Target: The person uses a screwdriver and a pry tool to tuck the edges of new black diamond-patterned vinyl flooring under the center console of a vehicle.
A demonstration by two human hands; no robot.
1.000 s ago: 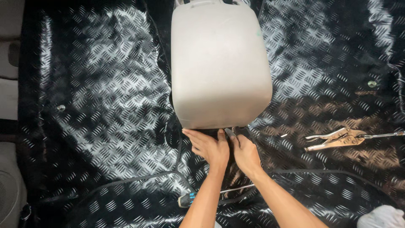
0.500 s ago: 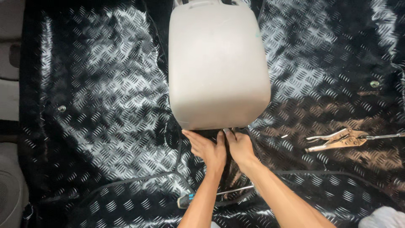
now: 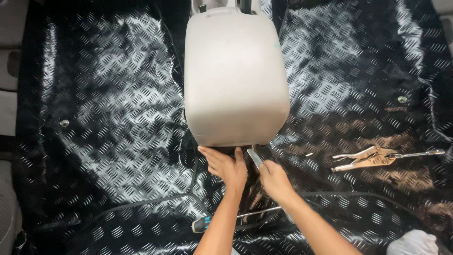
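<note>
Both hands at console [image 3: 236,75] base, centre of checker-plate floor [image 3: 118,118]: left hand [image 3: 226,165] flat, grip wide; right hand [image 3: 273,178] grips a metal strip [image 3: 255,157]; pliers [image 3: 365,158] lie well right

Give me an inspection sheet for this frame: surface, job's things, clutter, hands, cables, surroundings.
Surface: black shiny checker-plate floor mat, wrinkled, with strong glare patches.
Job's things: beige padded console box standing on the mat; a flat metal strip sticks out at its near bottom edge.
Clutter: locking pliers lying on the mat to the right; a long screwdriver lying under the forearms; white cloth at the bottom right corner.
Hands: left hand flat against the box's lower edge; right hand beside the metal strip, grip unclear.
Cables: nothing seen.
Surroundings: light grey trim along the left edge; two round fasteners set in the mat.
</note>
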